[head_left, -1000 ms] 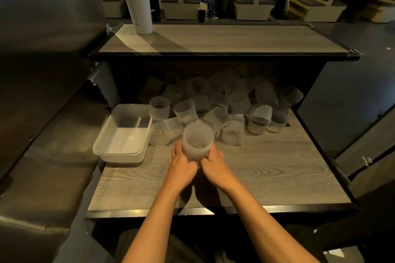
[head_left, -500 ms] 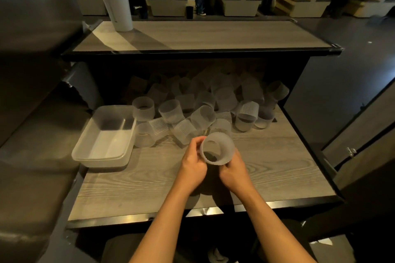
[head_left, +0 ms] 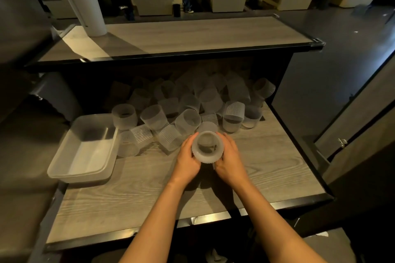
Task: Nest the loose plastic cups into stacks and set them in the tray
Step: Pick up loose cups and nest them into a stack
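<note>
Head view: a frosted plastic cup [head_left: 207, 148], ribbed on its outside and mouth-up toward the camera, is held between both hands just above the wooden shelf [head_left: 267, 168]. The left hand [head_left: 188, 157] is curled round its left wall and the right hand [head_left: 229, 159] round its right wall, so the cup is clasped from both sides. Whether it is a single cup or already a short nest cannot be told.

Just behind the held cup lies the heap of loose cups [head_left: 192, 109], many tipped on their sides and running back into shadow under the upper counter [head_left: 192, 36]. The clear plastic tray [head_left: 64, 168] sits to the left of the held cup, with nothing seen in it, so the task is judged barely begun.

Several risks are judged likely. Thin walls could be buckled by a hard squeeze. A cup pushed in crooked could be jammed. Neighbours in the heap could be knocked and rolled off the shelf's front edge. A tall stack could be toppled in the shallow tray.
</note>
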The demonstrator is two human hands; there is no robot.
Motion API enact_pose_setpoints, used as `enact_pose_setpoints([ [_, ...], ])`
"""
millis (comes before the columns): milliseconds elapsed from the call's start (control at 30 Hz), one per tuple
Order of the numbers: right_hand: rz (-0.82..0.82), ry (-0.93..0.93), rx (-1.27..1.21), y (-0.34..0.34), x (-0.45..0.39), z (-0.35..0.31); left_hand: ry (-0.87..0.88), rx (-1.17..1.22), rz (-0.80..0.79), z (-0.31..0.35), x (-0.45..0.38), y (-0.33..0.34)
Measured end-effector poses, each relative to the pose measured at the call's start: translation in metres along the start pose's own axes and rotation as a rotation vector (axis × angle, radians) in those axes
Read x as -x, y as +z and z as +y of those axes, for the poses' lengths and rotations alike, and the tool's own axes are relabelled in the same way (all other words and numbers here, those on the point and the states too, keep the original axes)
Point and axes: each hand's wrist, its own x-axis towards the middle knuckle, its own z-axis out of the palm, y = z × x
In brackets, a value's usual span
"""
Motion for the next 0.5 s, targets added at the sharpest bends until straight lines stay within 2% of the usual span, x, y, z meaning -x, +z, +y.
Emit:
enact_pose_setpoints([
  [167,0.018,-0.008,-0.050,-0.004,-0.003,0.000,0.029,0.021,-0.077,0.007,-0.003,0.001],
  [500,0.016,0.027,-0.144,-0.006,-0.001,-0.005,-0.012,0.044,-0.122,0.016,-0.004,-0.003],
])
